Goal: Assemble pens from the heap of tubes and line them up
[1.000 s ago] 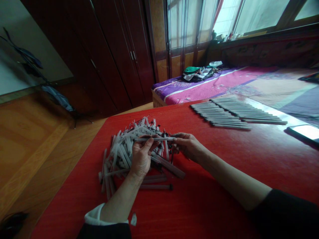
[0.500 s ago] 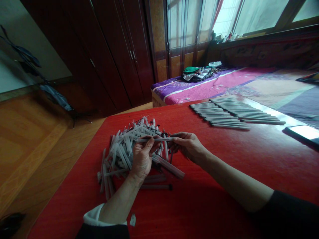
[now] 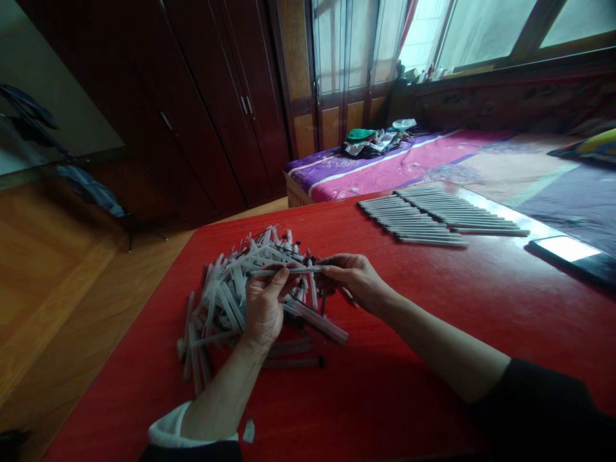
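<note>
Both hands hold one thin pale tube (image 3: 303, 270) level above a loose pile of tubes (image 3: 226, 301) on the red table (image 3: 385, 385). My left hand (image 3: 262, 308) pinches the tube's left part between thumb and fingers. Its right end is gripped by the closed fingers of my right hand (image 3: 353, 279). The pile is a jumble of pale tubes with dark ends, lying at many angles under and left of the hands. Far right on the table, a neat row of laid-out tubes (image 3: 433, 218) lies side by side.
A phone (image 3: 570, 253) with a lit screen lies at the table's right edge. A small white scrap (image 3: 248, 431) lies near my left sleeve. Beyond the table are a bed with a pink and purple cover (image 3: 409, 163), dark wooden wardrobes (image 3: 192, 102) and a wooden floor (image 3: 58, 282).
The hands keep the same grip on the tube. The whole view has shifted slightly left in the picture as my head turned.
</note>
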{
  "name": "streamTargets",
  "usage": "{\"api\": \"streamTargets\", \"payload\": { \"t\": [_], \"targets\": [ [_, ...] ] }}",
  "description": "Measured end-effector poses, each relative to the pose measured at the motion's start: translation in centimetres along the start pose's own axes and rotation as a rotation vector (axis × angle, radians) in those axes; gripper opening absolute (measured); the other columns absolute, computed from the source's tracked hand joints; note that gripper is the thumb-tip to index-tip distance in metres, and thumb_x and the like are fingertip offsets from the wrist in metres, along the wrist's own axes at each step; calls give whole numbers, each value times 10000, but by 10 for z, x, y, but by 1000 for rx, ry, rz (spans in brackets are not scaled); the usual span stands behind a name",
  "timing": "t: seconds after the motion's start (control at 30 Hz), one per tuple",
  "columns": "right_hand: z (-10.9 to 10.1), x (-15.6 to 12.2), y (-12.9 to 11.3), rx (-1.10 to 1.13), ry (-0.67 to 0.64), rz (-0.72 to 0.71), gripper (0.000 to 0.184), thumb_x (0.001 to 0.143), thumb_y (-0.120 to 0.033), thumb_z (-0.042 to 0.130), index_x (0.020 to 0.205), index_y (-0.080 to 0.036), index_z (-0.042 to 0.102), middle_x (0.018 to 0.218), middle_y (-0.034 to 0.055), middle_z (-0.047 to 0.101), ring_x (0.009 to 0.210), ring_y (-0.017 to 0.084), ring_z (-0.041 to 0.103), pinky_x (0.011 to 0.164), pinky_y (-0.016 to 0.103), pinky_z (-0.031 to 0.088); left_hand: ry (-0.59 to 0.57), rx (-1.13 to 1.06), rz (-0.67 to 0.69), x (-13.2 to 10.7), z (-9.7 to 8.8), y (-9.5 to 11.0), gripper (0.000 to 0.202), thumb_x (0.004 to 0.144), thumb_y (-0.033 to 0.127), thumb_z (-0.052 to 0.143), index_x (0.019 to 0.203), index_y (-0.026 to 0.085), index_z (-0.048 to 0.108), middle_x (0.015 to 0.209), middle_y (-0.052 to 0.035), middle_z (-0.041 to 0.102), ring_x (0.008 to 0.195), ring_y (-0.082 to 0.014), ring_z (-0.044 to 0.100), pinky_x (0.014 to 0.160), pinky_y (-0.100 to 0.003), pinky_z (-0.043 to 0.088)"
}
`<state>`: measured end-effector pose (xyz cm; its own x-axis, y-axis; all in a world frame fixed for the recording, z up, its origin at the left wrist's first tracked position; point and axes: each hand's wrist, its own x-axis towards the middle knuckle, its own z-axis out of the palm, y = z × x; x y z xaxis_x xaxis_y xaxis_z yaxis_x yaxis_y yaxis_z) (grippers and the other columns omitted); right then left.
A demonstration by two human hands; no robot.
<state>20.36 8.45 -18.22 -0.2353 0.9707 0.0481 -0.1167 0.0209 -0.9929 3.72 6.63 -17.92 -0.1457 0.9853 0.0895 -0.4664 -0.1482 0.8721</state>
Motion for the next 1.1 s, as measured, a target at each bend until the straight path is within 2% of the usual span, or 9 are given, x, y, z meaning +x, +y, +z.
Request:
{"api": "streamTargets", "payload": {
  "t": [0.13, 0.23, 0.47, 0.57, 0.63, 0.7, 0.93, 1.0, 1.1],
  "targets": [
    [-1, -4, -9, -754, 147, -479, 226, 777, -302, 582, 957, -204, 677, 958, 81, 648, 860, 196, 567, 727, 328, 446, -36, 39, 14, 0, 1, -2, 206, 622, 227, 751, 781, 142, 650, 840, -36, 700, 756, -165, 664, 653, -260, 548],
    [4, -10, -11, -1144, 134, -706, 200, 817, -259, 556, 983, -225, 663, 957, 84, 621, 881, 205, 507, 734, 329, 410, -93, 90, 4, -3, 1, -7, 205, 619, 232, 754, 786, 146, 672, 866, -43, 695, 780, -171, 654, 638, -248, 538],
    [12, -19, -12, -1382, -27, -803, 172, 869, -185, 459, 928, -175, 620, 834, 70, 595, 734, 171, 453, 651, 288, 343, -225, 249, 34, -8, -1, -15, 175, 694, 237, 695, 841, 146, 668, 859, -40, 680, 790, -167, 638, 690, -253, 513],
    [4, -19, -16, -1430, -66, -797, 175, 877, -170, 440, 883, -174, 614, 810, 56, 595, 716, 162, 450, 636, 278, 326, -257, 271, 12, -10, 1, -11, 302, 686, 223, 705, 971, 163, 626, 897, -37, 676, 791, -166, 646, 700, -254, 513],
    [-13, -18, -20, -1494, -26, -773, 180, 877, -166, 439, 871, -179, 618, 786, 51, 595, 720, 164, 452, 633, 280, 314, -274, 236, -12, -11, 2, -8, 456, 679, 218, 714, 1103, 183, 551, 921, -39, 668, 792, -171, 654, 699, -268, 519],
    [-44, -18, -22, -1582, 33, -716, 201, 877, -157, 430, 865, -182, 629, 775, 53, 599, 731, 167, 457, 637, 282, 306, -284, 205, 0, -11, 3, -5, 504, 700, 229, 700, 1159, 185, 497, 923, -47, 662, 770, -168, 657, 675, -269, 522],
    [-195, -41, -13, -1862, 213, -281, 271, 858, -155, 406, 846, -179, 676, 838, 98, 614, 861, 208, 487, 677, 293, 332, -284, 219, 59, -7, -1, -3, 385, 751, 256, 654, 1098, 153, 525, 870, -45, 661, 673, -130, 639, 621, -241, 506],
    [-218, -48, -10, -1915, 229, -212, 269, 850, -148, 410, 820, -174, 676, 898, 106, 611, 940, 225, 478, 679, 286, 342, -288, 222, 53, -7, -2, -4, 364, 751, 255, 655, 1078, 151, 534, 850, -38, 662, 662, -123, 639, 624, -235, 504],
    [-231, -50, -8, -1956, 250, -149, 278, 849, -143, 400, 803, -167, 672, 956, 119, 605, 964, 232, 482, 668, 282, 353, -287, 226, 56, -6, -3, -4, 346, 748, 256, 657, 1056, 145, 544, 826, -36, 665, 641, -123, 643, 622, -238, 510]
  ]
}}
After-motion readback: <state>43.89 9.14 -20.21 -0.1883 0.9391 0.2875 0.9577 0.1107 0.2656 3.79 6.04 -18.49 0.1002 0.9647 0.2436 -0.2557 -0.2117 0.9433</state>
